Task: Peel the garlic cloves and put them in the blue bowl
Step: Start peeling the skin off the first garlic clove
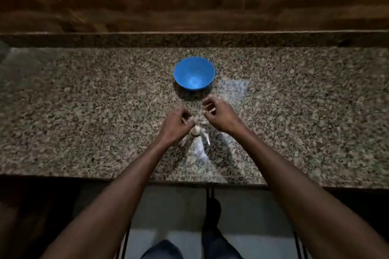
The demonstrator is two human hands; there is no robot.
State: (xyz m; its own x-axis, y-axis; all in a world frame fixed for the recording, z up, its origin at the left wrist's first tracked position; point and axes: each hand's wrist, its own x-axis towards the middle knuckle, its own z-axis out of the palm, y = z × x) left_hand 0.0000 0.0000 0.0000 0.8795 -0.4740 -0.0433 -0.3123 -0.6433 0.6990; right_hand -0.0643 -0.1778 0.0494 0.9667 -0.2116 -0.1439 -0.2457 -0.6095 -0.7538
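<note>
Just below the middle of the frame, the left hand is curled with its fingertips pinched together, apparently on something small and pale, though blur hides what it is. The right hand is curled too, thumb and forefinger closed on a thin pale sliver that looks like a strip of skin. A garlic bulb lies on the speckled surface between the wrists, just beside the left hand. The blue bowl stands above the hands in the frame, near them but apart, and looks empty.

The step in hand seems to be stripping skin from a clove. To do it well, hold the clove firmly near its root end with the left hand and draw the skin away lengthwise with the right, turning the clove so no papery bits cling. Drop the scraps to one side, away from the bowl, so only clean cloves go in.
</note>
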